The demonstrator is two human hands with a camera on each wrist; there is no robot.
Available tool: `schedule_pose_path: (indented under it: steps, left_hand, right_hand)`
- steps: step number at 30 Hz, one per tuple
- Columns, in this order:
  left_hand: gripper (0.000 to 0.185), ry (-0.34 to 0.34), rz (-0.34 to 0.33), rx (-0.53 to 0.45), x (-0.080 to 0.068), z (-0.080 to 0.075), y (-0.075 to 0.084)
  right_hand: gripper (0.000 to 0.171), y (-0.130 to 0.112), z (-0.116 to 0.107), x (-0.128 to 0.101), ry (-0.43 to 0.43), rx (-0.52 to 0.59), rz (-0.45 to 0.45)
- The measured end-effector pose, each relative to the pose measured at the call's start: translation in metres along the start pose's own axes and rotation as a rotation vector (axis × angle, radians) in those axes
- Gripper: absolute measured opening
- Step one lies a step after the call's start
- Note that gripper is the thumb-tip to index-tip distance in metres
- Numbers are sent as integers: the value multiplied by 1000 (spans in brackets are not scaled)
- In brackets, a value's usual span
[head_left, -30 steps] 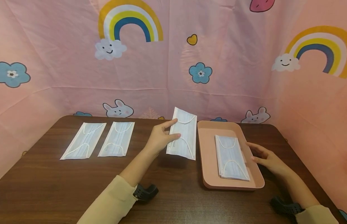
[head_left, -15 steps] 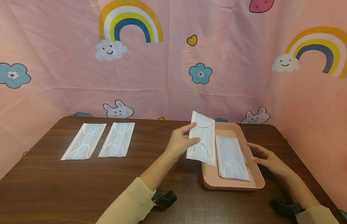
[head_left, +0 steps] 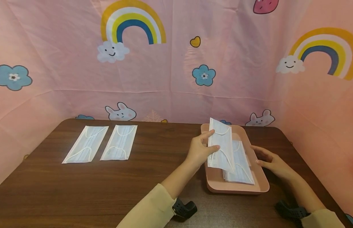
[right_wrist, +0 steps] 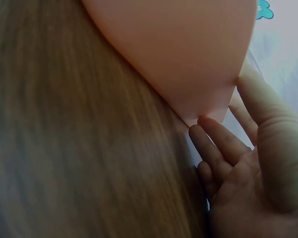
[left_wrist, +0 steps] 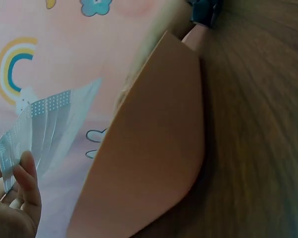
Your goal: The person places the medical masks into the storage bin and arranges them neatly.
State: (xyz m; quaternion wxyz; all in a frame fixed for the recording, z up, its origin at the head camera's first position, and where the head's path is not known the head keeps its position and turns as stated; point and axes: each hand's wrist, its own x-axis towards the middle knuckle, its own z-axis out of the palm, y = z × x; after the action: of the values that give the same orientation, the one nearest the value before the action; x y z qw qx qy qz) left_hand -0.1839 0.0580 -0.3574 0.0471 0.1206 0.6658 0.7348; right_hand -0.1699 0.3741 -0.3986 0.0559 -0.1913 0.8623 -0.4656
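Note:
My left hand (head_left: 200, 150) pinches a white pleated face mask (head_left: 221, 147) by its left edge, thumb in front. It holds the mask tilted above the left part of a pink tray (head_left: 209, 185). In the left wrist view the mask (left_wrist: 49, 119) hangs beside the tray's outer wall (left_wrist: 149, 129). Inside the tray lie stacked face masks (head_left: 242, 171), partly covered by the held one; how many cannot be told. My right hand (head_left: 274, 163) touches the tray's right side with relaxed fingers; in the right wrist view its fingertips (right_wrist: 203, 124) rest against the outer wall.
Two more face masks lie flat at the table's left, an outer one (head_left: 86, 144) and an inner one (head_left: 119, 142). The dark wooden table (head_left: 79, 193) ends at a pink patterned cloth (head_left: 236, 82) behind it. Black straps (head_left: 184, 209) sit on both wrists.
My left hand has carried the mask rightward, from left of the tray to above it, partly over the stacked masks. My right hand and the tray have stayed put.

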Motion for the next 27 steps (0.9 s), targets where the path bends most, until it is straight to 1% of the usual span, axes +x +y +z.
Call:
schedule_pose_path:
  steps: [3,7,9,13,17,23,27]
  left_hand:
    - [56,17,23,12,1,9,-3]
    - [55,54,55,87,2,20,-7]
    - [55,67,58,116,3,24,-8]
    - [55,72,32,148,3,32,-10]
    - [55,83,-5,174,4,43,-15]
    - [53,112,-41,254,7,56,-23]
    - [55,96,-80,281,9,60,-27]
  right_hand:
    - [54,1,0,0,3,-2,0]
    - [54,4,-1,0,4,-1,-14]
    - [53,5,-2,0,1,2,-22]
    - [53,6,-1,0,-6,14,-33]
    - [53,7,0,0,-2,29,-20]
    - [54,8,1,1,5,19,-17]
    - [53,7,1,1,11,14,-27]
